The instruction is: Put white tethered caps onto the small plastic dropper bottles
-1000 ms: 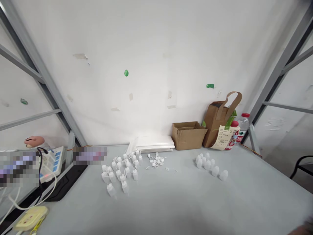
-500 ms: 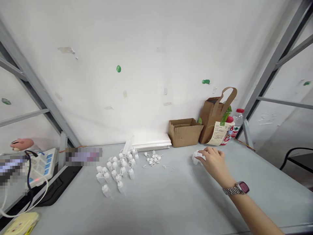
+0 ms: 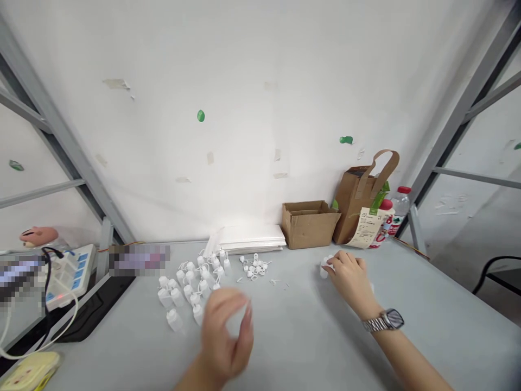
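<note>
A flat grey table (image 3: pixel 285 347) stands against one white wall (image 3: pixel 244 65). Two hands are above it. The left hand (image 3: pixel 226 334) is released, thumb and forefinger apart, beside a group of more than fifteen capped, translucent white plastic bottles (image 3: pixel 174 320); some are hidden. The right hand (image 3: pixel 350 279) places its fingertips at a second cluster of translucent white plastic bottles without visible caps (image 3: pixel 324 270), at table right; whether it grasps one cannot be told. Between the groups lies one pile of small white plastic caps (image 3: pixel 255 267), count unclear. One open brown cardboard box (image 3: pixel 311 228) stands behind.
</note>
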Motion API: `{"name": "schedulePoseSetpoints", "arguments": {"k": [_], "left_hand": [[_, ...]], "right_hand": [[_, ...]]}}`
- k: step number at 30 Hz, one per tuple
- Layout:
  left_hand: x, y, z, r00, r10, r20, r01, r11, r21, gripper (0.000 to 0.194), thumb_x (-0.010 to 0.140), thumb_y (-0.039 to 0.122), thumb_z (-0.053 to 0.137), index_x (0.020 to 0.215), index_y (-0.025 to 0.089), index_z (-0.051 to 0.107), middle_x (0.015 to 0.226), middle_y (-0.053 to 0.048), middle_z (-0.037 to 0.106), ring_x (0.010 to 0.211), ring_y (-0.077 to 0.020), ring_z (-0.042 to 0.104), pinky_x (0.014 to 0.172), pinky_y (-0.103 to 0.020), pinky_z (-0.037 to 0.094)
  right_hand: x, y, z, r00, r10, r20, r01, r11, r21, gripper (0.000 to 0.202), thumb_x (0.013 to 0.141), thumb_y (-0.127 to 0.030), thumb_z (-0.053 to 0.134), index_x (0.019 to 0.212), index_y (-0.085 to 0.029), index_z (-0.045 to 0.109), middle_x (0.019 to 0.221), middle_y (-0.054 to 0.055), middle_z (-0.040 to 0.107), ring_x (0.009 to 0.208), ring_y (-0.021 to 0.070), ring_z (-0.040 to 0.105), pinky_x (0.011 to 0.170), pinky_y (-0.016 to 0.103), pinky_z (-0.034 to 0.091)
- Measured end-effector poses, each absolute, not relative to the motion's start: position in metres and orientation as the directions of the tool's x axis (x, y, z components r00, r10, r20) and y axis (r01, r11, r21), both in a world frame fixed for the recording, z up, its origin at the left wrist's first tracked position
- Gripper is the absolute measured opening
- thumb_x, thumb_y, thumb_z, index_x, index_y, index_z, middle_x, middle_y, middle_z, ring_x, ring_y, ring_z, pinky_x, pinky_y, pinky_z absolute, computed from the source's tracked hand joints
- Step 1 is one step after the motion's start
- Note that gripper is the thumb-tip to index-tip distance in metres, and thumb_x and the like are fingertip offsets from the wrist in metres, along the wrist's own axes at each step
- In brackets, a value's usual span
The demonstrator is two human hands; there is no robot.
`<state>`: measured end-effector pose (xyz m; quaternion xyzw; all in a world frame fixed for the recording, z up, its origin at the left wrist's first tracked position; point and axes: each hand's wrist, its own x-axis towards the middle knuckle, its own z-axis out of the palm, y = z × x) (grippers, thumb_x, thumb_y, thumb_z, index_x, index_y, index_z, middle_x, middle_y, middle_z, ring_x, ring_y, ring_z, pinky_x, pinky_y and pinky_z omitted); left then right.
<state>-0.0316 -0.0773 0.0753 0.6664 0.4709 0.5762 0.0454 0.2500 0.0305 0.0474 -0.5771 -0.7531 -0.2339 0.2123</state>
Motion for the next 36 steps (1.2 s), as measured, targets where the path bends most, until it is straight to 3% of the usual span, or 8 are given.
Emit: {"name": "schedulePoseSetpoints", "arguments": {"k": [4,8,14,19,23,29,33,36], "left_hand": [[-0.018,-0.02,0.065,0.019,0.934,0.356,0.47,-0.323,0.822,0.03,0.079,0.032,0.052,0.108,0.025,0.056,0.098,-0.007,0.06,0.084,-0.0184,0.057,0.068,-0.031,0.048],[-0.013,0.009,0.043,0.156,0.965,0.21,0.269,-0.246,0.931,0.065,0.059,0.031,0.073,0.12,0.025,0.05,0.119,-0.009,0.055,0.108,-0.0244,0.051,0.088,-0.036,0.043],[-0.021,0.02,0.032,0.048,0.996,0.078,0.026,-0.079,0.997,0.031,0.058,0.032,0.072,0.084,0.017,0.069,0.08,-0.007,0.07,0.078,-0.0231,0.063,0.078,-0.037,0.048],[-0.028,0.019,0.039,-0.073,0.996,0.05,-0.013,-0.051,0.999,0.035,0.056,0.041,0.072,0.082,0.017,0.069,0.084,-0.008,0.071,0.081,-0.0247,0.063,0.077,-0.036,0.047],[-0.023,0.013,0.044,-0.104,0.994,0.024,-0.093,-0.034,0.995,0.038,0.063,0.045,0.067,0.09,0.019,0.068,0.094,-0.007,0.07,0.095,-0.0249,0.06,0.085,-0.036,0.044],[-0.013,0.01,0.039,-0.051,0.998,0.041,-0.107,-0.046,0.993,0.035,0.067,0.046,0.063,0.086,0.017,0.07,0.097,-0.007,0.068,0.099,-0.026,0.057,0.085,-0.035,0.043],[-0.009,0.013,0.027,-0.016,0.995,0.096,0.057,-0.095,0.994,0.048,0.085,0.047,0.032,0.108,0.016,0.059,0.101,-0.01,0.065,0.094,-0.0233,0.058,0.082,-0.038,0.045],[-0.005,0.013,0.017,0.047,0.976,0.212,0.285,-0.216,0.934,0.037,0.077,0.036,0.052,0.111,0.022,0.057,0.109,-0.009,0.059,0.1,-0.0247,0.052,0.09,-0.042,0.038]], "right_hand": [[0.218,0.027,0.064,-0.232,0.768,0.597,0.887,0.419,-0.195,0.029,0.088,-0.036,0.043,0.075,-0.019,0.063,0.078,0.006,0.058,0.075,0.0201,0.054,0.072,0.036,0.031],[0.172,0.031,0.077,-0.278,0.833,0.479,0.657,0.529,-0.537,0.028,0.084,-0.044,0.049,0.075,-0.021,0.063,0.078,0.003,0.058,0.071,0.0174,0.055,0.076,0.036,0.035],[0.134,0.043,0.06,-0.332,0.848,0.412,0.412,0.524,-0.746,0.023,0.078,-0.041,0.057,0.073,-0.02,0.065,0.075,0.002,0.056,0.073,0.0175,0.055,0.074,0.034,0.041],[0.133,0.041,0.036,-0.317,0.917,0.243,0.164,0.305,-0.938,0.026,0.072,-0.041,0.063,0.087,-0.02,0.066,0.087,0.005,0.062,0.076,0.0191,0.057,0.073,0.034,0.045],[0.128,0.032,0.037,-0.439,0.89,0.12,-0.078,0.095,-0.992,0.031,0.068,-0.041,0.068,0.091,-0.02,0.066,0.091,0.005,0.065,0.081,0.0208,0.06,0.079,0.037,0.045],[0.122,0.023,0.041,-0.497,0.865,0.064,-0.37,-0.144,-0.918,0.024,0.071,-0.034,0.069,0.088,-0.017,0.068,0.084,0.004,0.066,0.075,0.0158,0.06,0.082,0.033,0.043],[0.129,0.028,0.043,-0.44,0.897,0.046,-0.437,-0.169,-0.883,0.019,0.07,-0.032,0.069,0.078,-0.015,0.068,0.078,0.004,0.065,0.067,0.013,0.058,0.074,0.028,0.044],[0.137,0.033,0.05,-0.354,0.934,0.05,-0.487,-0.138,-0.862,0.022,0.069,-0.036,0.07,0.075,-0.015,0.067,0.078,0.005,0.066,0.067,0.0135,0.059,0.073,0.028,0.044]]}}
